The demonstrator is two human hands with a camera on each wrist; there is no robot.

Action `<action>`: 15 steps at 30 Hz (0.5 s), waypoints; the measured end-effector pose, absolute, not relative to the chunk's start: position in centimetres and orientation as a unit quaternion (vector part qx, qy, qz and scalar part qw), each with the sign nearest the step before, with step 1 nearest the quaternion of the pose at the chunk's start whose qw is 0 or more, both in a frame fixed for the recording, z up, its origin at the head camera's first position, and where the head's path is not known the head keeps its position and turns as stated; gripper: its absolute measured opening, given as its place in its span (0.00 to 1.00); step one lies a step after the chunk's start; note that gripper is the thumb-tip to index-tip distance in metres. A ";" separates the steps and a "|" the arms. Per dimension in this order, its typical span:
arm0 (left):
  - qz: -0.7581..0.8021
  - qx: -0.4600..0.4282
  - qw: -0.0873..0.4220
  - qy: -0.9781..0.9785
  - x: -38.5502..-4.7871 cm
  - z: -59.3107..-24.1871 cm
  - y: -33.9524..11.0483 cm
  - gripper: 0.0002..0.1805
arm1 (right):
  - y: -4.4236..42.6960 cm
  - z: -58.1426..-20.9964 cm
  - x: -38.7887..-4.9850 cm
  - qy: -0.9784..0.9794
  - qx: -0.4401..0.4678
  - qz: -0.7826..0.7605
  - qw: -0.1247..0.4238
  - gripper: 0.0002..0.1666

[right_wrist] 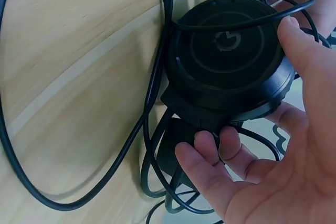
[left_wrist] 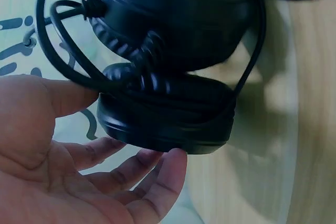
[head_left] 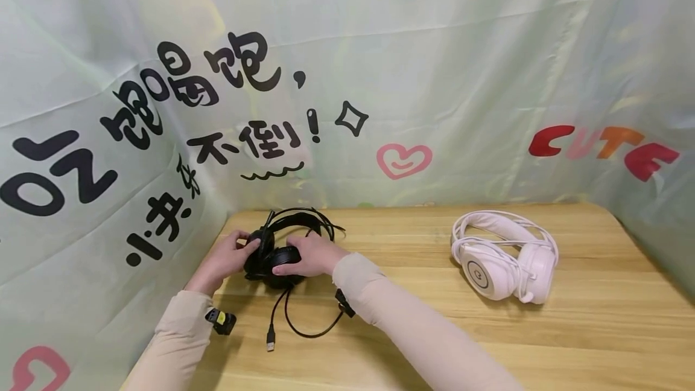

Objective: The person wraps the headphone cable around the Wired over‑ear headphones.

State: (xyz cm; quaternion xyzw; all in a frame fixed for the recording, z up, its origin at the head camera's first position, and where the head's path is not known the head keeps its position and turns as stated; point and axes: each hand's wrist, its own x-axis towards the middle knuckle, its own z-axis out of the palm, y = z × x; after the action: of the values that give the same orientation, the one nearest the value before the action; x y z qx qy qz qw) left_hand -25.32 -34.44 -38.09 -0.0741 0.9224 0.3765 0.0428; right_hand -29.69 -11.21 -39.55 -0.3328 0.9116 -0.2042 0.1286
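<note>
A black headset with a boom microphone stands at the back left of the wooden table. My left hand holds its left ear cup, the thumb on one side and the fingertips along the other. At the right ear cup, my right hand grips the rim between thumb and curled fingers. The black cable loops around the cups and over the table, ending in a USB plug in front. The headband lies toward the back.
A pinkish-white headset, its cable wound round it, rests on the right part of the wooden table. Printed fabric hangs behind the table and along both sides, close to my left arm.
</note>
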 end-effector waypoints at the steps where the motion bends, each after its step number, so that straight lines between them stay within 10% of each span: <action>1: 0.378 -0.072 0.042 0.922 -25.3 -38.2 -34.4 0.29 | -10.9 -39.5 -29.7 0.911 -0.334 -0.205 0.131 0.49; 15: 0.395 -0.049 0.054 0.916 -23.9 -39.0 -31.5 0.34 | -6.1 -39.3 -29.2 0.897 -0.360 -0.217 0.138 0.44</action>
State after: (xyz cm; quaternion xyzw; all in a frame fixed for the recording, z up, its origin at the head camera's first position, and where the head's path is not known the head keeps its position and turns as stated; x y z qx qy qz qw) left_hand -23.89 -31.46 -38.97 -0.0492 0.9157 0.3951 0.0538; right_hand -29.17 -6.11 -39.29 -0.3595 0.8969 -0.2173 0.1382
